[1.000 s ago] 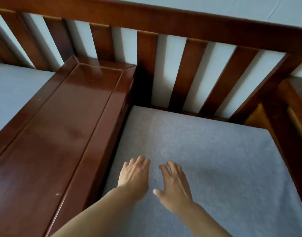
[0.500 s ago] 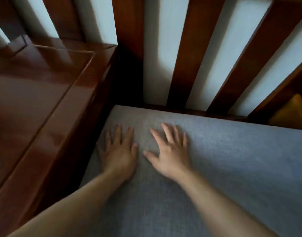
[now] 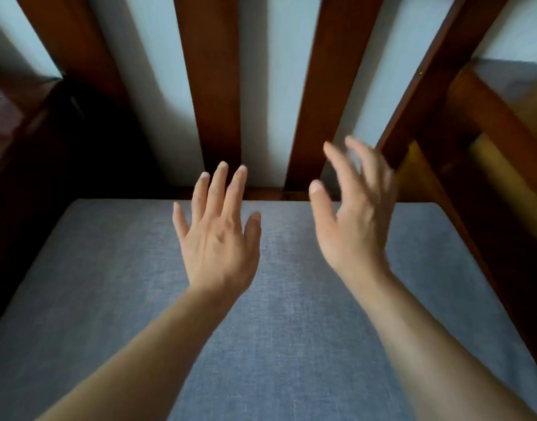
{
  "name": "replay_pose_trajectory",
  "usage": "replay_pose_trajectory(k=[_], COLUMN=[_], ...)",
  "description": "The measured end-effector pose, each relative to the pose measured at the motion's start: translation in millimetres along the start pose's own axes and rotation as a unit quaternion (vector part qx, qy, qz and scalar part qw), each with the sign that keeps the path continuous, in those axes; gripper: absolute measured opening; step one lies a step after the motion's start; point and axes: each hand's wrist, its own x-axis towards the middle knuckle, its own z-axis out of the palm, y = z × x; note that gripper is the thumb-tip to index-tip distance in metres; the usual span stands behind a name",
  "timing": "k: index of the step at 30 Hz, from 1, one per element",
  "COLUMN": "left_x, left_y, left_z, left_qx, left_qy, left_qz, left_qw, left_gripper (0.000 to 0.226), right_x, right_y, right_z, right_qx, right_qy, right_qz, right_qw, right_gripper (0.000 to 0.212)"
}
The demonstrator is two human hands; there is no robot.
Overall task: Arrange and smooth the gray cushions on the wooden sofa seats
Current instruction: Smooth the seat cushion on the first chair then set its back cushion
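Hands: left hand (image 3: 218, 235) and right hand (image 3: 352, 220), flat on gray cushion (image 3: 276, 329) half a second ago, now lifted, fingers spread, empty; smoothing stroke likely finished

Right hand (image 3: 353, 217): fingertips motion-blurred. Gray cushion (image 3: 291, 329): near edge cut by frame; part hidden under forearms. Wooden slats (image 3: 211, 86): tops cropped.

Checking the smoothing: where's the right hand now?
In the head view, the right hand is right of the left hand, above the gray cushion near the back slats.
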Motion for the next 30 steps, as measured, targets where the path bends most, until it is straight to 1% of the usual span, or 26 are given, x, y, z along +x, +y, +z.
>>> replay_pose_trajectory(k=[1,2,3,4,5,6,7,9,10,11,12,14,16,17,18,19,20,22,23,24,25,26,27,28,29,30], left_x=[-18.2,-29.9,-28.7,-24.8,-15.4,-4.7,1.7,-0.9,-13.5,-30.7,-51.6,-83.2,-91.6,-90.5,-89.5,-91.9,-99.4,-132.9,-155.5,-177.6,-195.8,-211.7,-218.6,-214.7,-206.6,-195.0], left_y=[6.2,5.4,4.2,7.3,18.5,36.8,61.6,115.3,138.1,154.8,164.2,160.1,153.0,154.9,160.2,167.6,174.5,178.8,174.1,163.3,147.6,130.1,118.6,109.6,104.7,102.8], left_z=[15.0,27.7,36.4,38.7,34.1,27.2,21.4,19.7,28.3,41.5,58.1,89.6,98.8,91.4,79.3,65.7,52.2,35.3,33.7,36.5,42.1,48.3,54.1,55.9,49.5,35.3], left_qx=[0.037,0.098,0.134,0.142,0.134,0.113,0.083,0.003,-0.029,-0.049,-0.038,0.047,0.084,0.078,0.065,0.041,0.018,-0.022,-0.039,-0.046,-0.019,0.016,0.036,0.043,0.042,0.026], left_qy=[-0.055,-0.116,-0.164,-0.195,-0.201,-0.180,-0.146,-0.050,-0.017,-0.014,-0.046,-0.144,-0.213,-0.227,-0.227,-0.211,-0.173,-0.062,-0.035,-0.041,-0.084,-0.148,-0.197,-0.214,-0.214,-0.194], left_qz=[0.001,-0.007,-0.027,-0.043,-0.052,-0.052,-0.047,-0.015,0.001,0.019,0.039,0.060,0.048,0.050,0.048,0.042,0.039,0.056,0.058,0.052,0.045,0.033,0.024,0.033,0.054,0.060], left_qw=[0.998,0.988,0.977,0.970,0.969,0.976,0.985,0.999,0.999,0.999,0.997,0.987,0.972,0.970,0.971,0.976,0.984,0.996,0.997,0.997,0.995,0.988,0.980,0.975,0.974,0.979], left_gripper=[0.059,0.061,0.062,0.061,0.060,0.061,0.061,0.061,0.061,0.061,0.058,0.056,0.056,0.057,0.058,0.059,0.058,0.056,0.057,0.058,0.059,0.060,0.062,0.064,0.066,0.066], right_x=[-24.1,-45.4,-52.8,-50.9,-38.9,-19.8,-3.2,9.0,-2.0,-21.0,-47.8,-101.6,-121.2,-119.7,-113.6,-106.5,-101.7,-112.0,-128.0,-148.4,-172.5,-200.5,-219.3,-221.9,-212.2,-194.2], right_y=[15.6,28.3,43.6,55.1,61.4,66.9,70.0,80.0,91.9,107.0,123.1,153.4,171.3,168.9,161.8,152.6,140.4,116.6,106.3,97.2,90.5,83.4,81.6,80.2,71.0,57.8], right_z=[4.1,13.7,19.4,15.0,4.3,-11.3,-32.8,-70.8,-80.6,-82.0,-77.7,-62.5,-64.8,-74.6,-86.7,-101.6,-119.3,-146.4,-154.2,-154.9,-147.4,-135.2,-125.3,-115.2,-112.8,-114.4], right_qx=[-0.034,-0.068,-0.084,-0.084,-0.080,-0.068,-0.053,-0.013,0.001,-0.004,-0.029,-0.081,-0.079,-0.073,-0.063,-0.047,-0.036,0.001,0.018,0.017,-0.025,-0.069,-0.109,-0.137,-0.122,-0.088], right_qy=[-0.102,-0.207,-0.287,-0.338,-0.334,-0.286,-0.215,-0.021,0.035,0.044,-0.004,-0.168,-0.253,-0.270,-0.269,-0.243,-0.196,-0.051,0.002,0.022,-0.009,-0.112,-0.207,-0.255,-0.291,-0.271], right_qz=[0.005,-0.006,-0.002,0.019,0.044,0.068,0.084,0.064,0.049,0.045,0.050,0.065,0.092,0.115,0.140,0.159,0.162,0.137,0.127,0.121,0.120,0.128,0.128,0.127,0.142,0.134], right_qw=[0.994,0.976,0.954,0.937,0.938,0.953,0.972,0.998,0.998,0.998,0.998,0.980,0.960,0.953,0.951,0.956,0.966,0.989,0.992,0.992,0.992,0.983,0.964,0.949,0.938,0.949], right_gripper=[0.056,0.065,0.071,0.073,0.071,0.067,0.061,0.049,0.045,0.046,0.051,0.063,0.060,0.056,0.054,0.052,0.050,0.043,0.041,0.041,0.045,0.053,0.060,0.064,0.065,0.063])
